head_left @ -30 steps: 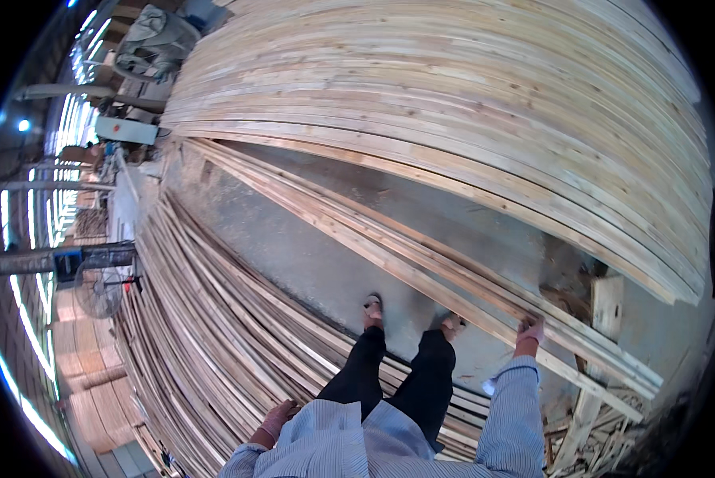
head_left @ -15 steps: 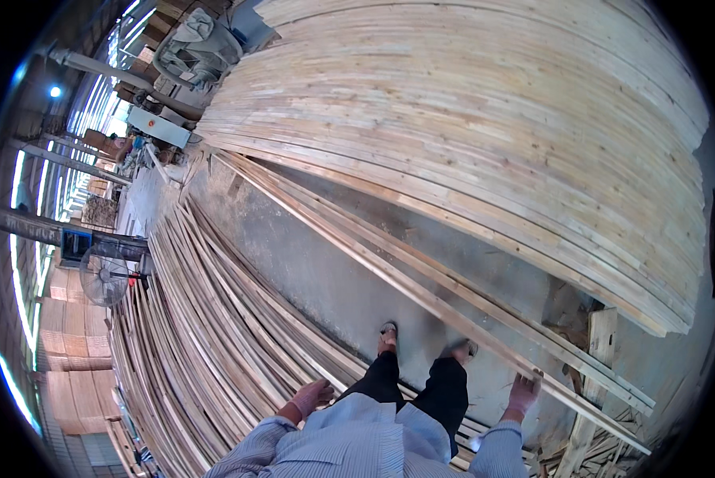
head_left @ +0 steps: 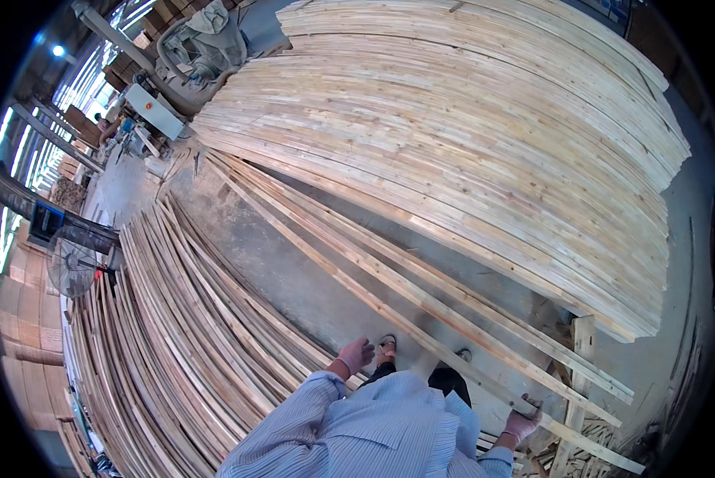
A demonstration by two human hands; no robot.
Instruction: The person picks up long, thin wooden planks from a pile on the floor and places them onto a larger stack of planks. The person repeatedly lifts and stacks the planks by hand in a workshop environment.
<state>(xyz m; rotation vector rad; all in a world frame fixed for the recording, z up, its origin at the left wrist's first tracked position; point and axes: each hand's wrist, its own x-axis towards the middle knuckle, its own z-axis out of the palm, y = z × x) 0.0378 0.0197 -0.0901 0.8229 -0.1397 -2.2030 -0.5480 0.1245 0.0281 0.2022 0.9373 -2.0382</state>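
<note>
My right hand [head_left: 523,421], in a pinkish glove, is closed around a long pale wooden strip [head_left: 421,336] near its close end. That strip slants from the far left to the lower right, over my feet. Beyond it run a second wooden strip [head_left: 453,312] and a third strip [head_left: 501,307], spread apart at the near end and converging far away. My left hand [head_left: 356,355], also gloved, is in front of my body with its fingers curled and nothing visible in them. It is nearest the edge of a pile of loose strips [head_left: 206,319] on the left.
A wide layer of pale strips [head_left: 453,135] fills the far right side. A crosswise timber [head_left: 580,350] lies under the strips' near ends, with wood scraps [head_left: 596,434] around it. At the left stand a fan [head_left: 74,261] and stacked boards [head_left: 31,319]; a control box [head_left: 154,110] is farther off.
Three strips now lie spread apart where two showed. My right hand has moved slightly nearer with its strip. My left hand has risen forward and right, and the view has shifted.
</note>
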